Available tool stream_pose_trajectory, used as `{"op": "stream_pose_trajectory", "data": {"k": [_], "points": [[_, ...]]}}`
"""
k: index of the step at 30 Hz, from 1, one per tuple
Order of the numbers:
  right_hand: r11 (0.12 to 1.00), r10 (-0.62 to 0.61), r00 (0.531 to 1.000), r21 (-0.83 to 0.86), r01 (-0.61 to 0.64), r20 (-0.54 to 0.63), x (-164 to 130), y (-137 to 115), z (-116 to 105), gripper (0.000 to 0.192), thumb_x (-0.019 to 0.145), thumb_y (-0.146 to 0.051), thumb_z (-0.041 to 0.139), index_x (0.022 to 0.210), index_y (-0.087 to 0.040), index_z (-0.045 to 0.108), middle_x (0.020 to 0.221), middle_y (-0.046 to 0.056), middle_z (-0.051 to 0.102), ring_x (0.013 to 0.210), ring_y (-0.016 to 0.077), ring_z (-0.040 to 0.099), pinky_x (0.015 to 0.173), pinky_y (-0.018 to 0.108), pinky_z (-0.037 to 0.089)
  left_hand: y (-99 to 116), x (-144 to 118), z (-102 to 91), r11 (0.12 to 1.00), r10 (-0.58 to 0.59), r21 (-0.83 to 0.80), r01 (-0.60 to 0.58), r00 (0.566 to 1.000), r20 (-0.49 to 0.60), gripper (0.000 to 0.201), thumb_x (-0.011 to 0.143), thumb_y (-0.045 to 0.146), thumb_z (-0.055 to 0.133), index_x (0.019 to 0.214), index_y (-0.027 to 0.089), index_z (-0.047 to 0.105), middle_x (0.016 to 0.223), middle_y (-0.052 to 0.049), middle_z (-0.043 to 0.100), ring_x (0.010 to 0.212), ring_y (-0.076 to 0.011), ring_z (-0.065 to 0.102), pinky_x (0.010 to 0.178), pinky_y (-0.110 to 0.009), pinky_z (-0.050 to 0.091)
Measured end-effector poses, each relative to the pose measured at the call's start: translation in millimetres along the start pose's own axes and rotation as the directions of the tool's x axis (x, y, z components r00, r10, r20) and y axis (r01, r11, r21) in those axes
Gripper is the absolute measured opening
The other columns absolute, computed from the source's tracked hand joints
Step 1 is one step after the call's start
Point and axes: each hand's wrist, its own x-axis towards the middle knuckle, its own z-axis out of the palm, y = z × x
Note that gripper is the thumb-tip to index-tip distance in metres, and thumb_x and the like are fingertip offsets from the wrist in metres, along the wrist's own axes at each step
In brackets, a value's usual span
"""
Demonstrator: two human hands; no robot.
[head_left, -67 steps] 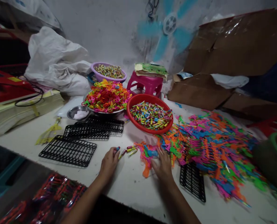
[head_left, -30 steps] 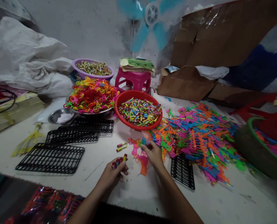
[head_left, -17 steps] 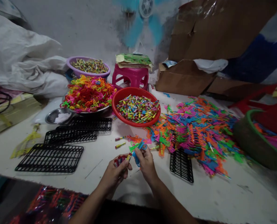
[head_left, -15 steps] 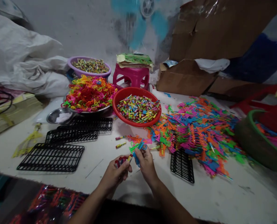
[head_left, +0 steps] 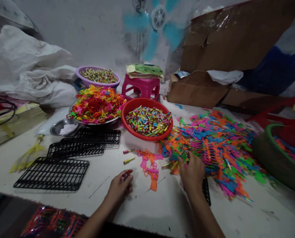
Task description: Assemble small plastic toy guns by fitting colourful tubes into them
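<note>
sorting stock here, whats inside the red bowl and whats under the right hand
The red bowl holds small multicoloured tubes; its bottom is covered. The right hand rests on bright plastic pieces, hiding most of a black grid.

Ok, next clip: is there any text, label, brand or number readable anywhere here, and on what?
None can be read.
Green printed sheets on the pink stool: print too blurred to read.
Small rolls in the red bowl and the purple bowl: wrappers too small to read.
Rolls in the left hand: no text legible.
Cardboard boxes: no lettering visible.
</note>
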Motion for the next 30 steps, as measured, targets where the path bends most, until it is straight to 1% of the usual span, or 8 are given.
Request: {"op": "stream_pose_trajectory", "data": {"k": [3, 7, 11, 16, 19, 23, 27, 30], "points": [[0.973, -0.149, 0.971, -0.146, 0.177, 0.185, 10, -23, 27, 0.024, 0.082, -0.027, 0.045, 0.096, -0.015, 0.061, 0.092, 0.013, 0.058, 0.089, 0.0256, 0.047, 0.079, 0.037, 0.033, 0, 6, 7.4, 1.000, 0.012, 0.020, -0.013, 0.997, 0.078, 0.052, 0.069, 0.049, 0.057, 0.108, 0.015, 0.050, 0.065, -0.002, 0.059, 0.037, -0.0084, 0.049, 0.028, -0.014, 0.026], [0.979, -0.168, 0.903, -0.039, 0.199, 0.395, 6, -62, 77, 0.017, 0.071, -0.028, 0.061, 0.085, -0.018, 0.064, 0.091, 0.010, 0.058, 0.091, 0.0258, 0.046, 0.081, 0.038, 0.030, -4, 9, 14.3, 0.997, 0.022, -0.079, -0.016, 0.997, 0.072, 0.046, 0.066, 0.047, 0.061, 0.098, 0.018, 0.047, 0.075, -0.003, 0.061, 0.044, -0.0115, 0.056, 0.027, -0.014, 0.025], [0.924, -0.062, 0.888, 0.362, -0.121, 0.455, 1, -63, 100, 0.020, 0.049, -0.023, 0.073, 0.059, -0.017, 0.057, 0.069, 0.004, 0.055, 0.079, 0.0226, 0.048, 0.076, 0.034, 0.035, -6, 12, -1.4, 0.976, -0.012, -0.217, 0.008, 1.000, -0.018, 0.044, 0.061, 0.047, 0.066, 0.088, 0.016, 0.051, 0.055, 0.004, 0.051, 0.041, -0.0087, 0.051, 0.028, -0.012, 0.019], [0.756, 0.077, 0.886, 0.553, -0.351, 0.457, -11, -68, 87, 0.028, 0.069, -0.044, 0.056, 0.065, -0.019, 0.045, 0.058, -0.003, 0.048, 0.054, 0.0125, 0.046, 0.052, 0.023, 0.038, 13, 12, -2.0, 0.966, -0.027, -0.260, 0.006, 0.997, -0.077, 0.048, 0.062, 0.049, 0.065, 0.093, 0.015, 0.053, 0.047, 0.005, 0.050, 0.029, -0.0038, 0.036, 0.030, -0.014, 0.018], [0.453, 0.101, 0.819, 0.707, -0.543, 0.565, -24, -87, 64, 0.034, 0.069, -0.048, 0.059, 0.067, -0.019, 0.042, 0.055, -0.005, 0.045, 0.050, 0.0107, 0.045, 0.049, 0.022, 0.039, 29, 9, 3.0, 0.960, 0.074, -0.259, -0.107, 0.988, -0.134, 0.040, 0.060, 0.044, 0.068, 0.082, 0.014, 0.053, 0.044, 0.005, 0.050, 0.033, -0.0048, 0.041, 0.034, -0.014, 0.025], [0.063, -0.180, 0.691, 0.709, -0.702, 0.700, -33, -97, 31, 0.034, 0.067, -0.048, 0.064, 0.084, -0.020, 0.054, 0.078, 0.002, 0.057, 0.066, 0.0139, 0.054, 0.059, 0.025, 0.044, 46, 0, -5.5, 0.928, 0.007, -0.374, 0.002, 1.000, 0.022, 0.032, 0.062, 0.040, 0.067, 0.070, 0.013, 0.052, 0.034, 0.009, 0.037, 0.027, -0.0008, 0.022, 0.030, -0.014, 0.010], [0.106, -0.407, 0.670, 0.760, -0.641, 0.621, -35, -92, 18, 0.045, 0.056, -0.039, 0.074, 0.096, -0.022, 0.059, 0.099, 0.006, 0.057, 0.085, 0.0190, 0.054, 0.071, 0.029, 0.044, 53, -15, -7.4, 0.825, -0.145, -0.465, 0.320, 0.916, 0.373, 0.032, 0.055, 0.033, 0.072, 0.067, 0.012, 0.051, 0.041, 0.009, 0.039, 0.029, 0.0013, 0.019, 0.031, -0.015, 0.004], [0.200, -0.282, 0.723, 0.776, -0.599, 0.631, -37, -94, 18, 0.029, 0.062, -0.041, 0.070, 0.076, -0.018, 0.059, 0.072, 0.002, 0.058, 0.062, 0.0144, 0.052, 0.057, 0.026, 0.043, 53, -23, 1.9, 0.886, -0.086, -0.406, 0.225, 0.939, 0.332, 0.036, 0.059, 0.040, 0.070, 0.075, 0.012, 0.053, 0.049, 0.005, 0.047, 0.030, 0.0000, 0.027, 0.031, -0.016, 0.005]]}}
